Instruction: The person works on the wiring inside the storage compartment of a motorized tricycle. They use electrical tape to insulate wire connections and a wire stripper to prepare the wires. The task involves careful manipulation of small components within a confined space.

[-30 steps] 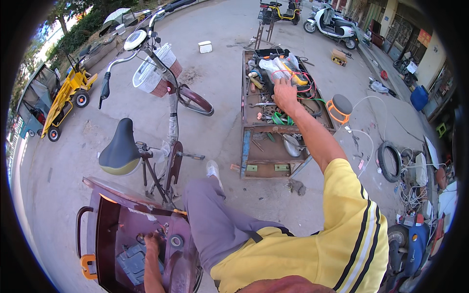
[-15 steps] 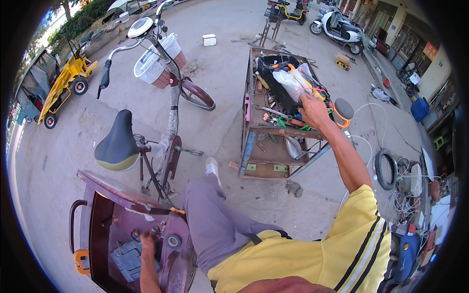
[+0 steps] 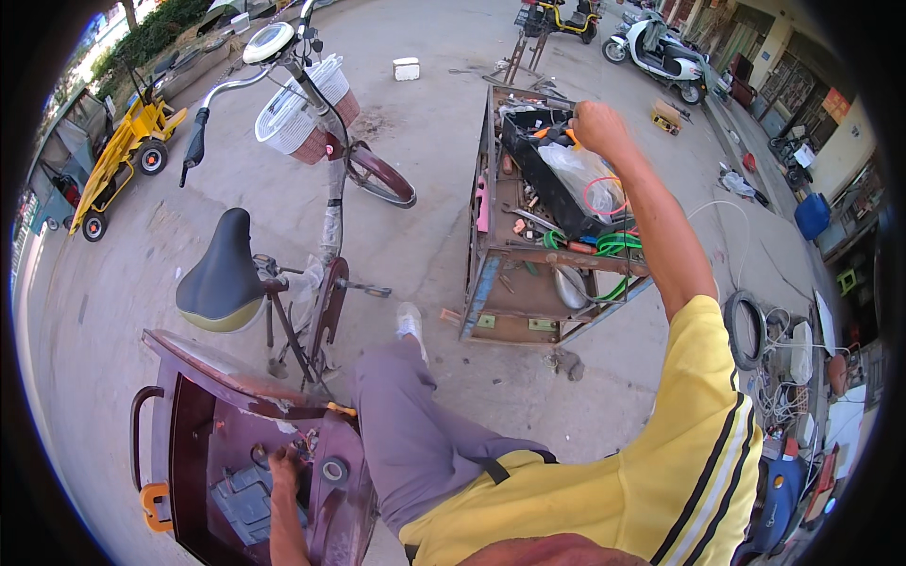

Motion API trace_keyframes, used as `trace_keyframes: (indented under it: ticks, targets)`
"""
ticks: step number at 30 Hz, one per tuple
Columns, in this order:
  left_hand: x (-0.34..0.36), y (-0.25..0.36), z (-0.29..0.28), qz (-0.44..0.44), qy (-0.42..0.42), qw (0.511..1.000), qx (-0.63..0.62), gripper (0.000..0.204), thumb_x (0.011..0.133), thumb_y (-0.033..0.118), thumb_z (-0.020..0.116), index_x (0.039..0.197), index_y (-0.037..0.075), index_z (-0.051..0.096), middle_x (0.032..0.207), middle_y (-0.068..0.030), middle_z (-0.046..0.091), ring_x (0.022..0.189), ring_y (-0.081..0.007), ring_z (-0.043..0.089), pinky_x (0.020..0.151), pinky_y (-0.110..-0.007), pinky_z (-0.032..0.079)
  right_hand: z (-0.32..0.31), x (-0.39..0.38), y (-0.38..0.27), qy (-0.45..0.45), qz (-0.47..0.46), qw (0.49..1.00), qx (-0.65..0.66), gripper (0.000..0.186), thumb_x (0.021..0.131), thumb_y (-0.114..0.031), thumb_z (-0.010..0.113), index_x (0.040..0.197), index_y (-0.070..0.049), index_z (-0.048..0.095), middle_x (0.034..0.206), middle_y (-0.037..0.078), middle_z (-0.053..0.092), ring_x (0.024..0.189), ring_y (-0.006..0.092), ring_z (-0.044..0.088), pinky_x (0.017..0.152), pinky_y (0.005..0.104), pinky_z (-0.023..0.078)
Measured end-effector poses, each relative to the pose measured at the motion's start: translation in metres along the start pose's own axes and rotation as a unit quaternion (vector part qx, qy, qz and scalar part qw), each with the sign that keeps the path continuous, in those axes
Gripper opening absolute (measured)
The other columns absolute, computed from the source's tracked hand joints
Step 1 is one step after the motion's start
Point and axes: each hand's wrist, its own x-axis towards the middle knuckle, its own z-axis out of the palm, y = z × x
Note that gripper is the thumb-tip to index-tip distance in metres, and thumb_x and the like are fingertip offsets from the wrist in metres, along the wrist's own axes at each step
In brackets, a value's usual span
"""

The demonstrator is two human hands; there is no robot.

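My right hand (image 3: 598,128) reaches far out over a rusty tool cart (image 3: 483,283). Its fingers are curled down at the far end of a black tool bin (image 3: 547,179), next to an orange-handled tool (image 3: 570,134); anything under the palm is hidden. A clear plastic bag (image 3: 587,179) and green cable (image 3: 615,245) lie in the cart just below my forearm. My left hand (image 3: 283,468) is down inside the open maroon rear compartment (image 3: 189,424) of an electric bicycle, on the wiring beside a roll of tape (image 3: 331,470). Its fingers are partly hidden.
The bicycle's black saddle (image 3: 222,269), handlebar and white front basket (image 3: 300,111) stand to the left on concrete ground. A yellow cart (image 3: 123,156) is far left. Scooters (image 3: 656,47) are parked behind. A tyre (image 3: 746,330), cables and clutter lie at right.
My right hand has moved from the near right side of the cart, by the green cable, to the far end of the black bin. My left hand stays in the maroon compartment.
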Motion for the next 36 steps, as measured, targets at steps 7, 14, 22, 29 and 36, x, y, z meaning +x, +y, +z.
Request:
trace_keyframes:
  ticks: [7,14,22,29,36]
  targets:
    - [-0.001,-0.007,-0.011,0.021,0.012,1.000,0.004,0.012,0.096,0.016,0.062,0.092,0.005,0.060,0.076,-0.0020,0.056,0.064,-0.0157,0.057,0.058,-0.030,0.051,0.049,0.046,-0.017,-0.146,0.126,0.980,-0.040,0.037,0.090,-0.018,0.063,0.125,-0.009,0.072,0.134,0.017,0.066,0.125,0.0334,0.063,0.102,0.0437,0.052]
    - [-0.013,0.007,0.006,-0.010,0.009,0.999,-0.029,0.012,0.096,0.016,0.063,0.088,0.007,0.060,0.077,0.0007,0.056,0.065,-0.0131,0.054,0.058,-0.029,0.048,0.060,0.073,0.014,-0.126,0.249,0.949,0.150,0.025,0.090,-0.018,0.058,0.104,-0.006,0.074,0.103,0.012,0.073,0.089,0.0252,0.071,0.071,0.0364,0.053]
    - [-0.026,0.024,0.013,-0.012,0.040,0.999,-0.035,0.014,0.096,0.018,0.065,0.089,0.006,0.061,0.075,0.0001,0.056,0.065,-0.0131,0.055,0.057,-0.028,0.050,0.052,0.075,0.024,-0.177,0.348,0.735,0.554,0.024,0.095,-0.013,0.047,0.075,-0.003,0.057,0.062,0.008,0.057,0.045,0.0179,0.052,0.039,0.0314,0.035]
    - [-0.010,0.010,0.011,-0.010,0.021,1.000,-0.006,0.017,0.095,0.019,0.067,0.098,0.003,0.062,0.082,-0.0026,0.061,0.070,-0.0155,0.060,0.059,-0.029,0.053,0.080,0.063,0.049,-0.001,0.309,0.879,0.363,0.028,0.092,-0.020,0.055,0.094,0.003,0.071,0.091,0.021,0.071,0.079,0.0311,0.070,0.068,0.0412,0.053]
    - [-0.023,0.009,0.000,0.005,0.029,0.999,0.025,0.028,0.097,0.025,0.068,0.109,0.000,0.064,0.090,-0.0054,0.067,0.077,-0.0159,0.065,0.061,-0.030,0.053,0.055,0.056,0.004,0.162,0.245,0.827,0.480,0.033,0.098,-0.026,0.053,0.107,0.004,0.066,0.097,0.020,0.073,0.092,0.0272,0.072,0.076,0.0409,0.055]
